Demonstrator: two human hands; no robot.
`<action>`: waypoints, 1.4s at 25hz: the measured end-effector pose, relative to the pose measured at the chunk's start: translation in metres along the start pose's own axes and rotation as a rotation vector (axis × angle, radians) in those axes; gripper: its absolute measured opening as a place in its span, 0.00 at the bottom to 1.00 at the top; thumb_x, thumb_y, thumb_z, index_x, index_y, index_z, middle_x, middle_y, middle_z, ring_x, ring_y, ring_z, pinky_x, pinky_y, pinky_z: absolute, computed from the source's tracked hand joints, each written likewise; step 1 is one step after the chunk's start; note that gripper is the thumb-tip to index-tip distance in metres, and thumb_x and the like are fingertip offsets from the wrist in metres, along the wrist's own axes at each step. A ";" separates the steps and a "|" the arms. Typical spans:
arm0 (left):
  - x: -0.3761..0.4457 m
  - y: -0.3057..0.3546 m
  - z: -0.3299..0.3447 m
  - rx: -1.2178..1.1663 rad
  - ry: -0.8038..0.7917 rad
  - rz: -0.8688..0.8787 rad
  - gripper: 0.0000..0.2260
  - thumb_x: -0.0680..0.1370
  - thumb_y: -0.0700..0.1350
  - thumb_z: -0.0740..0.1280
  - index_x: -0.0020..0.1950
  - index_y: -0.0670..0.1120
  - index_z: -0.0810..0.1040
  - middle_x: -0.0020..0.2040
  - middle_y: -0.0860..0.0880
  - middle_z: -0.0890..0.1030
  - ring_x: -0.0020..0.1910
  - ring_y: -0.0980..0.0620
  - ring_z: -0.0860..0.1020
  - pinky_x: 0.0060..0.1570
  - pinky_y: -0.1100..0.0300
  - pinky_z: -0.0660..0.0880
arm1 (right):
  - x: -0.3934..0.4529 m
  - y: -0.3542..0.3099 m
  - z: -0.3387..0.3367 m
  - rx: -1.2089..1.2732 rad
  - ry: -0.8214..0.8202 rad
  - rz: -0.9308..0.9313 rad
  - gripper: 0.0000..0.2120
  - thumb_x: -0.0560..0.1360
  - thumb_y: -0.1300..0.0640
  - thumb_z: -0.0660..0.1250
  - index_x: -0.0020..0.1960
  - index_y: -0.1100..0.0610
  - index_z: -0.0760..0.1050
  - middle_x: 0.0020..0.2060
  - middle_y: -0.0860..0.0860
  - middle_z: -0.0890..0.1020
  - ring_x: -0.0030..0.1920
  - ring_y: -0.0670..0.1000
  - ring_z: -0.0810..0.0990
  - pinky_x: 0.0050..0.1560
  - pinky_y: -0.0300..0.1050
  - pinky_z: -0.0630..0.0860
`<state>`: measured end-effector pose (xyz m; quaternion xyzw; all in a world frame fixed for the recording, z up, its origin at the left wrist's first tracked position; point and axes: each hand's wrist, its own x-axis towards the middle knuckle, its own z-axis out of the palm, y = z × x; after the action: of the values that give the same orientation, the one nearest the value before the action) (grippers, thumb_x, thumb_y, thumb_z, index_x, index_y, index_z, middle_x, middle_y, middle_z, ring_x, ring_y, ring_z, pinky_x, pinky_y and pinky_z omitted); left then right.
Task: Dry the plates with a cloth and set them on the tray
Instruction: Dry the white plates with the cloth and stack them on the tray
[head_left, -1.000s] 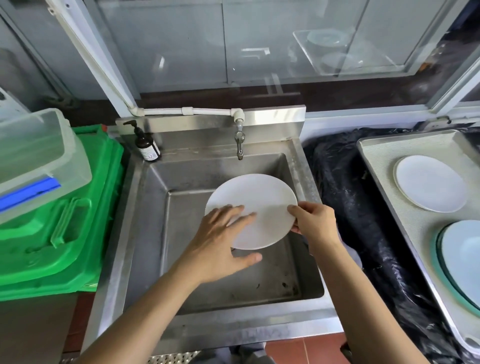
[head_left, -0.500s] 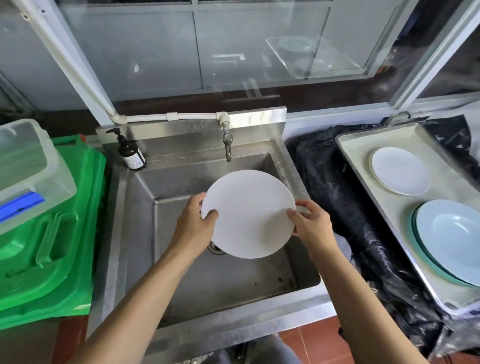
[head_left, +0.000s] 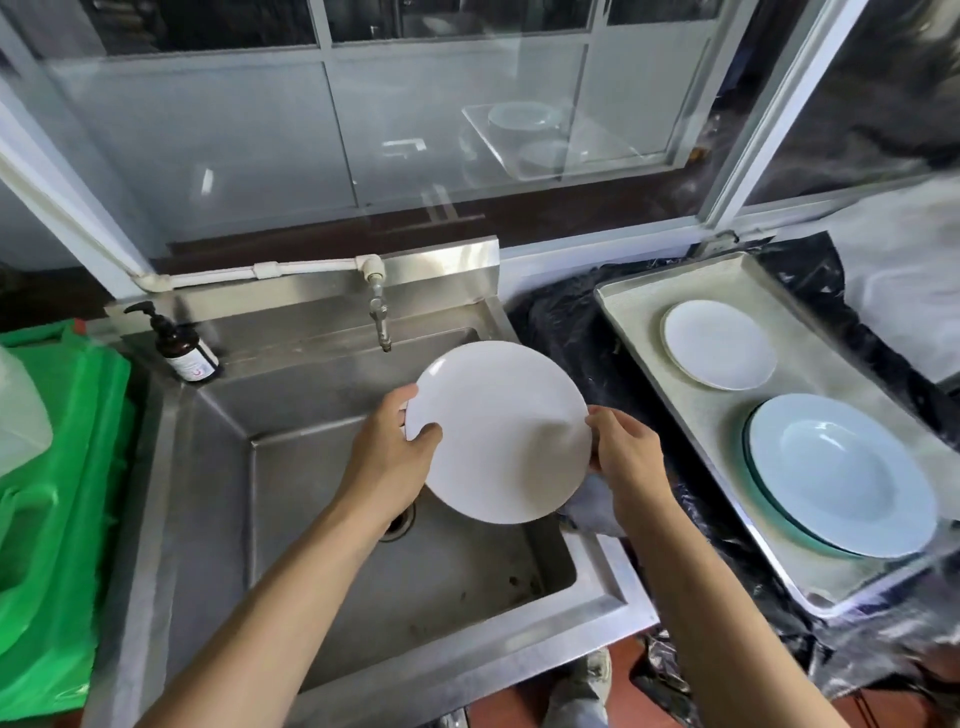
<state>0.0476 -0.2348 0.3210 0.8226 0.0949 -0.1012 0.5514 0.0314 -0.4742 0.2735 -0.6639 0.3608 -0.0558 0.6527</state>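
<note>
Both hands grip one white plate (head_left: 498, 431) tilted above the steel sink (head_left: 322, 519), left hand (head_left: 389, 457) pinching its left rim, right hand (head_left: 623, 457) curled on its right rim with a pale cloth (head_left: 592, 506) beneath; tray (head_left: 639, 312) at right holds two plates.
</note>
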 end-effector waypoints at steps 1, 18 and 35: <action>0.000 0.006 0.013 -0.003 0.002 0.004 0.23 0.77 0.42 0.67 0.72 0.52 0.71 0.62 0.51 0.79 0.63 0.50 0.77 0.64 0.47 0.75 | 0.009 -0.002 -0.011 0.004 0.008 0.005 0.08 0.75 0.56 0.66 0.45 0.51 0.85 0.44 0.54 0.86 0.46 0.56 0.83 0.49 0.52 0.82; 0.051 0.096 0.264 -0.073 -0.119 -0.189 0.17 0.79 0.40 0.65 0.68 0.47 0.75 0.57 0.47 0.81 0.57 0.47 0.80 0.61 0.43 0.78 | 0.195 -0.019 -0.211 0.038 0.098 0.021 0.11 0.74 0.57 0.66 0.41 0.64 0.81 0.35 0.54 0.76 0.39 0.54 0.71 0.45 0.52 0.71; 0.177 0.119 0.428 -0.181 -0.136 -0.297 0.20 0.73 0.38 0.64 0.65 0.46 0.76 0.60 0.49 0.81 0.60 0.47 0.79 0.64 0.43 0.75 | 0.389 -0.021 -0.244 -0.093 0.226 0.056 0.12 0.77 0.55 0.68 0.40 0.62 0.81 0.33 0.52 0.76 0.37 0.53 0.72 0.43 0.48 0.70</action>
<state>0.2231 -0.6684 0.2198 0.7380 0.1865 -0.2278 0.6072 0.1927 -0.8929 0.1728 -0.6725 0.4526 -0.0953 0.5778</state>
